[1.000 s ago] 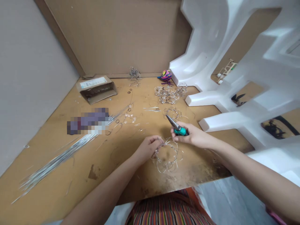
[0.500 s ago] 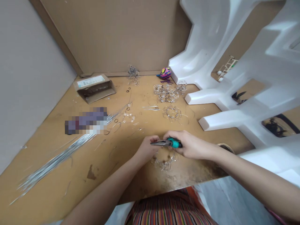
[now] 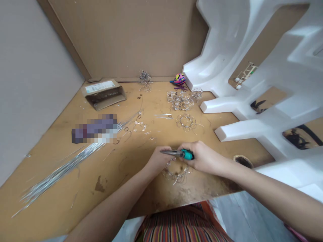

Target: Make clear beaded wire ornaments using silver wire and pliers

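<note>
Near the table's front edge, my right hand is closed around needle-nose pliers with teal grips, their jaws pointing left. My left hand pinches the near-left side of a ring of wire and clear beads, which hangs between my hands. The plier jaws lie across the fingertips of my left hand, and what sits beneath them is hidden. Beyond my hands rests another beaded wire ring. Behind it is a heap of similar wire rings.
A long bundle of silver wires lies on the left of the table, beside a blurred-out purple item. Farther back are an open cardboard box, a wire tangle and a colourful ball-like item. White moulded furniture stands at right.
The pliers have tilted slightly, their tip moving a little left and up. My left hand stays on the ring. The whole view has shifted slightly.
</note>
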A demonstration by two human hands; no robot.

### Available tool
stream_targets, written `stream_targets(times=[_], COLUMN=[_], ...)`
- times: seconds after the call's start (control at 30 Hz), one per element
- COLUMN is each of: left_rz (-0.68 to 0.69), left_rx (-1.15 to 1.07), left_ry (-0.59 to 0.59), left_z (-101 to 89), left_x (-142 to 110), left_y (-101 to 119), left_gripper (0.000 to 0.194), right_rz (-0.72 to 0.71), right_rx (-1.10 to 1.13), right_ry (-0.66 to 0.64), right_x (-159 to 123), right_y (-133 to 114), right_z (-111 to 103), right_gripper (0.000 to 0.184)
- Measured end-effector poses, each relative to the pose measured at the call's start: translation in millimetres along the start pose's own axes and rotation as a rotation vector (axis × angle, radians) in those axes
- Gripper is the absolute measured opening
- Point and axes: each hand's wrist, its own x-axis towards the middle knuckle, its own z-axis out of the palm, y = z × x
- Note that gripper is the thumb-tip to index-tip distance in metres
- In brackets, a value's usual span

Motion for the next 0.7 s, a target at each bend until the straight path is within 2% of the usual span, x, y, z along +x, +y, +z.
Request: stream_targets(times=[0.07,0.13,0.37,0.57,0.7], left_rz=[0.003,0.006,0.02,-0.004,-0.049], left_rx=[0.009,0.021,-0.003,-0.005,-0.012], left_ry=[0.014,0.017,-0.054,-0.071,-0.068], left_z=[1.3,2.5,1.8,-1.1,-1.0], left_x=[-1,-2,-1,2,0], left_y=[3,5,-1,1,5], left_gripper=[0.025,0.026,0.03,0.029,0.022], right_rz=[0.085,0.104,-0.001,-0.195,-0.113], right_rx=[0.002,0.012,-0.091,-0.04,0.106], right_ry=[0.026,0.015,-0.034,-0.167,-0.167], right_x=[1,2,1,3,4], right_y=[1,3,3,0,8], right_z=[2,3,4,-7,-11], right_gripper=[0.01,0.01,0.013,0.018,0.012])
